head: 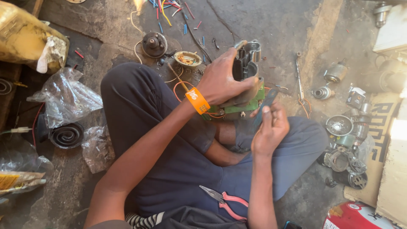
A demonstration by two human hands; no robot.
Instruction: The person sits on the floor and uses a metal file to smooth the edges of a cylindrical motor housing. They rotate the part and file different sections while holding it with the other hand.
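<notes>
I sit cross-legged on a concrete floor. My left hand (222,80), with an orange wristband, grips the top of a black and green motor-like appliance part (246,68) that rests between my knees. My right hand (271,127) holds a dark, slim tool handle (265,106) with its tip pointed at the green lower section of the part. Orange wires (180,87) loop out from under the part. Pink-handled pliers (224,201) lie on my lap.
A long metal spanner (299,78) lies on the floor to the right, near several small motors and metal housings (343,144). Round motor parts (154,44) and cut coloured wire bits (174,10) lie ahead. Plastic bags (63,97) and a black coil (67,135) sit left.
</notes>
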